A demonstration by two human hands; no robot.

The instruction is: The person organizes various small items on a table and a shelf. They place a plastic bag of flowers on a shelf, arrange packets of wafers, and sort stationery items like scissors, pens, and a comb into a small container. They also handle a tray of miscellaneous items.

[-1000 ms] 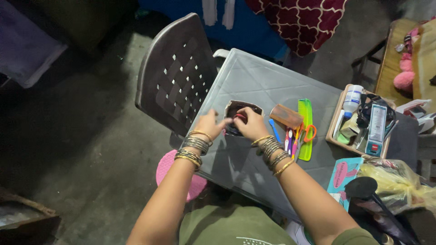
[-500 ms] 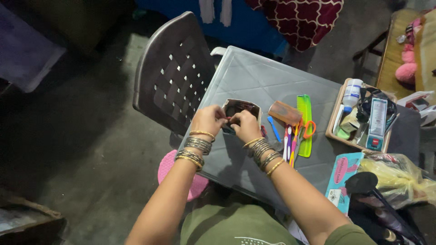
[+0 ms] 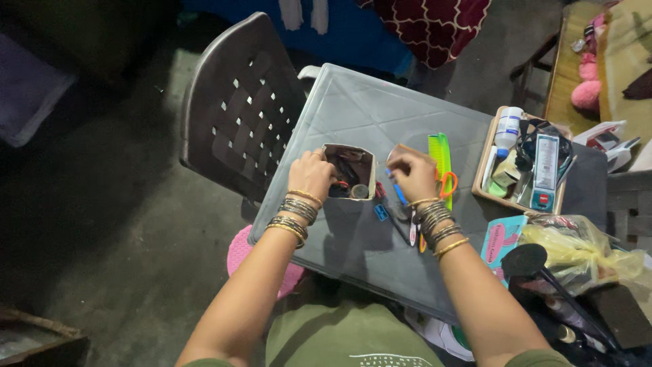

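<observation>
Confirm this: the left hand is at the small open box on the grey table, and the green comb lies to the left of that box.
Not quite. The left hand is at the small open box on the grey table, but the green comb lies to the right of the box, past the right hand. The head view shows this.

The right hand (image 3: 409, 173) hides its fingertips' contents (too small), covering the brown comb (image 3: 401, 151).

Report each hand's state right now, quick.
Left hand: curled, gripping the edge of the small open box on the grey table.
Right hand: fingers pinched together above the green comb; whether it holds anything cannot be told.
</observation>
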